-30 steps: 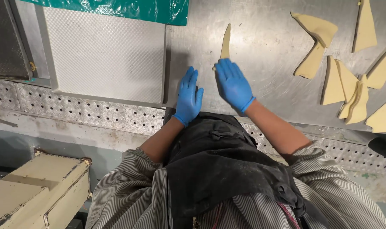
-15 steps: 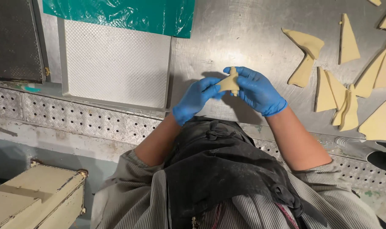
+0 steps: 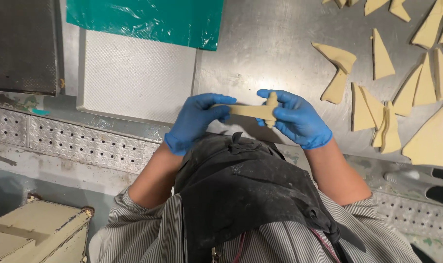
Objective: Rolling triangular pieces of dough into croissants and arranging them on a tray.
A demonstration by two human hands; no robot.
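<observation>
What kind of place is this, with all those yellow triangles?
Probably a bakery kitchen. Cut dough triangles lie on a steel worktable, and the left hand and right hand, in blue gloves, stretch a dough piece above a floury dark apron.

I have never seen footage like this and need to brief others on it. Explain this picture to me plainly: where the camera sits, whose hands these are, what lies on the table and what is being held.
There is no machine here. The camera is worn on a person's head and looks straight down, so you see their own body, a dark apron over a striped shirt, and both arms reaching forward.

Both hands wear blue gloves. The left hand and the right hand hold one thin, pale piece of dough between them, lifted just above the steel table.

On the table to the right lie many more cut dough triangles. To the left sits a white textured tray, with a green plastic sheet above it and a dark tray at the far left.
</observation>
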